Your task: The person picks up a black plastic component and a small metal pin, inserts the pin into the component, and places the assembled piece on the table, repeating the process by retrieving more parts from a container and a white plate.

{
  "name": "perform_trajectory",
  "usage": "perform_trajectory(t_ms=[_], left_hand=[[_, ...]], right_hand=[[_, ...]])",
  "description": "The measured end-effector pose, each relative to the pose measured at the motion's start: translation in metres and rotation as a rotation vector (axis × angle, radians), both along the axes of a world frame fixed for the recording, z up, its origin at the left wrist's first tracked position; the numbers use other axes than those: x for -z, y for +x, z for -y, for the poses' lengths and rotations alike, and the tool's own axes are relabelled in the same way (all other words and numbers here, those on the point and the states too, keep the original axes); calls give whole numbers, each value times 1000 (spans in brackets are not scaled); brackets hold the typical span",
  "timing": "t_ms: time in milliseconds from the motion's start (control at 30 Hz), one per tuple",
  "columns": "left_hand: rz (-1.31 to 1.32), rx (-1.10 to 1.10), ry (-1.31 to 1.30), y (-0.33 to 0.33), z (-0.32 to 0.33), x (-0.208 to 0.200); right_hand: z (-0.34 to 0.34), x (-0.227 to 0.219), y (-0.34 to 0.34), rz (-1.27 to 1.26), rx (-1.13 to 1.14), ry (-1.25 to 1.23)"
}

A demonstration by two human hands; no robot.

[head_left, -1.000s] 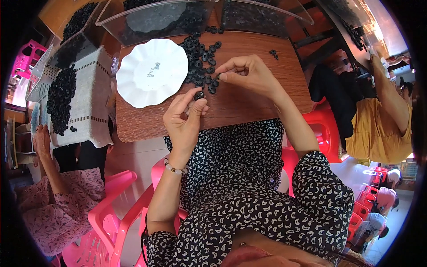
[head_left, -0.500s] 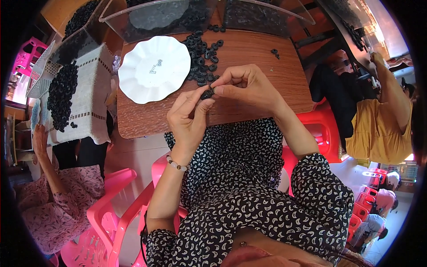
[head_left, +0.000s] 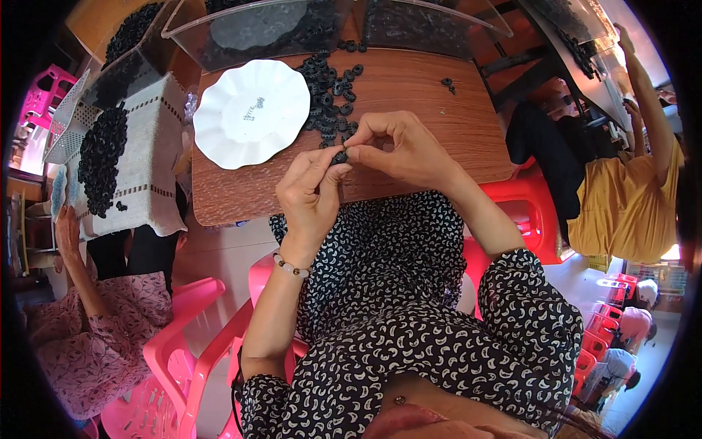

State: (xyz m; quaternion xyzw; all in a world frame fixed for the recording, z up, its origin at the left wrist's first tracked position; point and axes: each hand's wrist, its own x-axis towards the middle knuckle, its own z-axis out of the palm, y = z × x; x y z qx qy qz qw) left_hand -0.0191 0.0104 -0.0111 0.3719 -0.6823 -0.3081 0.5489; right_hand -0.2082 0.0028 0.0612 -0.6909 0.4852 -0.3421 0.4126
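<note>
Black part point(head_left: 338, 158): being clamped in left hand point(head_left: 307, 192) and pinched by right hand point(head_left: 408, 150), likely handling light and stiff, calling for an edge grip

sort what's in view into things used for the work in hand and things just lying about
In use, apparently:
small black part, at the fingertips of left hand and right hand
pile of black parts, close by
brown table

Seemingly lying about:
white plate, untouched, role unclear
stray black bits, at right
pink chair
</note>
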Motion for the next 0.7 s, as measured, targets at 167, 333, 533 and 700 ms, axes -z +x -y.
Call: perform_trajectory(t_ms=[167,333,533,700], left_hand=[[-8,-13,-9,-2,-2,6],[40,-49,-33,-4,-3,3],[-29,-45,4,-3,-1,1],[-71,-55,-6,-2,1,-7]], right_hand=[[-3,-2,8,-5,-1,-19],[-2,7,10,-55,25,-150],[5,5,-2,200,-108,56],[6,-4,-8,152,-41,188]])
